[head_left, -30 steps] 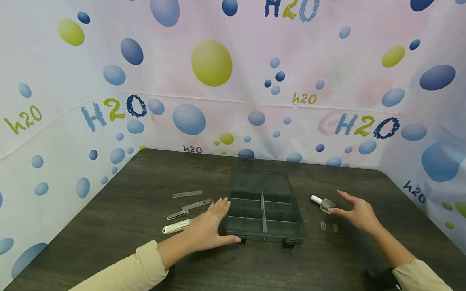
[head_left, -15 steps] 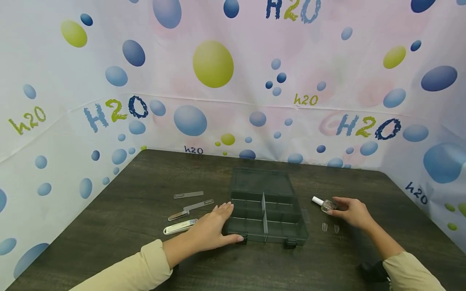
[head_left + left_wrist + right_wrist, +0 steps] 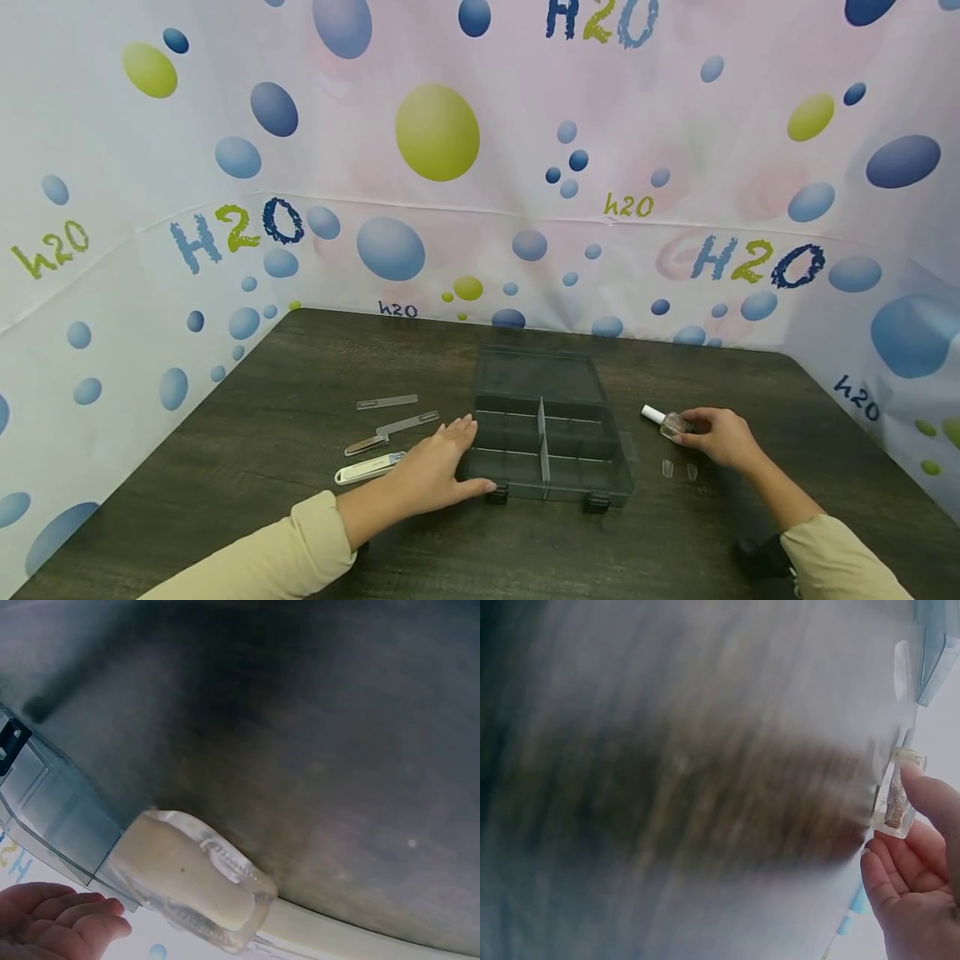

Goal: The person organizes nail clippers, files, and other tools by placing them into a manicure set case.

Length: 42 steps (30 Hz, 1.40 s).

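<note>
My left hand [image 3: 427, 475] lies with fingers extended along the left side of a dark see-through divider box [image 3: 517, 486], its thumb near a front latch. In the left wrist view only the fingertips [image 3: 82, 919] of that hand show beside the box wall. The box's lid is up, and its compartments hold nothing visible. Right of the box, a nail polish bottle [image 3: 670, 427] with a white cap lies on its side. My right hand [image 3: 723, 437] pinches its glass body; in the right wrist view the thumb presses the bottle [image 3: 895, 796], with fingers behind it.
Left of the box lie a cream nail clipper [image 3: 367, 468], a smaller clipper [image 3: 366, 445] and two clear strips [image 3: 386, 402]. Two small clear nail-shaped pieces [image 3: 667, 468] lie just in front of the bottle. A printed curtain [image 3: 480, 208] stands behind the table.
My right hand has moved slightly left and its fingers have closed from a wide spread onto the bottle. The left hand stays at the box's side.
</note>
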{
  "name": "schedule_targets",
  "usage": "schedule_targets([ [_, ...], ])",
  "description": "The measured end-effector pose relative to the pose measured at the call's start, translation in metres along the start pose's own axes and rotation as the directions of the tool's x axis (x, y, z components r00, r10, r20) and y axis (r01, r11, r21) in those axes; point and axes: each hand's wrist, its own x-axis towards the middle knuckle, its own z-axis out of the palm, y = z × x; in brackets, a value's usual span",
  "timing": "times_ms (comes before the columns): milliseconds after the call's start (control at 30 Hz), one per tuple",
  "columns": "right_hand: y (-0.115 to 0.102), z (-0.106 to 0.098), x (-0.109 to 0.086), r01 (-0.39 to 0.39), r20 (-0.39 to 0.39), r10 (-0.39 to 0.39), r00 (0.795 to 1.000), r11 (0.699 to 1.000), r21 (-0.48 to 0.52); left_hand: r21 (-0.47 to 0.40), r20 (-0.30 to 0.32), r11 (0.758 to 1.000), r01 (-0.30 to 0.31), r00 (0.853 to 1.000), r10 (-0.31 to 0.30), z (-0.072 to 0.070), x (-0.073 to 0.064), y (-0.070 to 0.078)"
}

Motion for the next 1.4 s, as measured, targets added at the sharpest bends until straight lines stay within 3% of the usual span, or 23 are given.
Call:
schedule_targets([
  [333, 0.0, -0.001, -0.005, -0.029, 0.013, 0.028, 1.0, 0.999, 0.044, -0.003, -0.003, 1.0, -0.007, 1.0, 0.007, 0.001, 0.002, -0.001],
  [733, -0.008, -0.003, -0.011, 0.034, -0.005, -0.034, 0.999, 0.994, 0.101, -0.012, 0.011, 1.0, 0.002, 1.0, -0.002, 0.001, 0.002, -0.001],
  [1133, -0.021, -0.007, -0.012, 0.045, -0.034, -0.04, 0.999, 0.987, 0.155, -0.029, 0.012, 1.0, 0.003, 1.0, -0.003, 0.003, 0.001, -0.002],
  [1400, -0.04, -0.011, -0.012, 0.123, -0.035, -0.119, 0.992, 0.976, 0.181, -0.018, -0.006, 1.0, -0.024, 1.0, 0.024, 0.002, 0.002, -0.002],
])
